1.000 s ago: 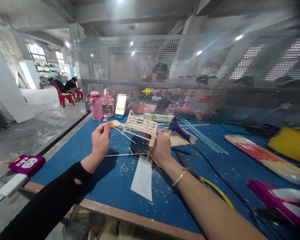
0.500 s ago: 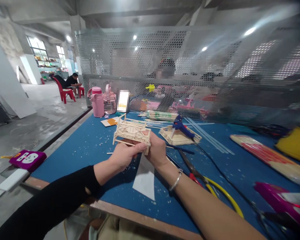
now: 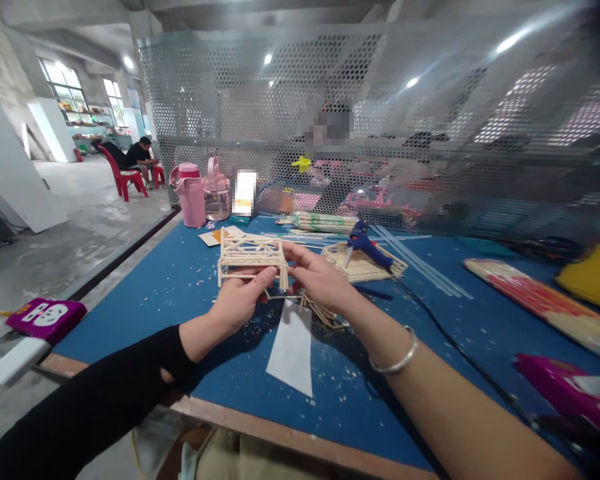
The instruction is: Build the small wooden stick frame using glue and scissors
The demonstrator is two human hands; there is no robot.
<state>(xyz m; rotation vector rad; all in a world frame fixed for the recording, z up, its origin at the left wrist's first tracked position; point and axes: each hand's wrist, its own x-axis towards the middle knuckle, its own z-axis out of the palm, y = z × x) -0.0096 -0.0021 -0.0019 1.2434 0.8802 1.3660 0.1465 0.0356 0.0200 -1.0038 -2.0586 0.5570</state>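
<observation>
A small frame built of pale wooden sticks (image 3: 253, 257), with crossed pieces along its upper side, is held tilted above the blue table. My left hand (image 3: 240, 297) grips it from below, thumb pressed at the lower right corner. My right hand (image 3: 320, 277) is at the frame's right end, its fingers bent around the corner posts; its thumb is partly hidden. Below the hands are a pile of short sticks (image 3: 323, 312) and a white paper strip (image 3: 291, 347). Just beyond my right hand, a blue glue gun (image 3: 367, 250) rests on a flat stick-built piece (image 3: 340, 257).
A pink thermos (image 3: 193, 200) and a clear pink bottle (image 3: 217, 200) stand at the back left. A perforated metal screen (image 3: 260, 100) rises behind the table, a person beyond it. Bagged sticks (image 3: 540, 307) lie right; purple power strips (image 3: 47, 320) sit at both sides. A cable (image 3: 445, 347) crosses the right.
The stick frame has turned, its crossed side now facing me more, and moved slightly left. My right hand has shifted outward to its end. My right forearm now covers where the red- and yellow-handled tools lay.
</observation>
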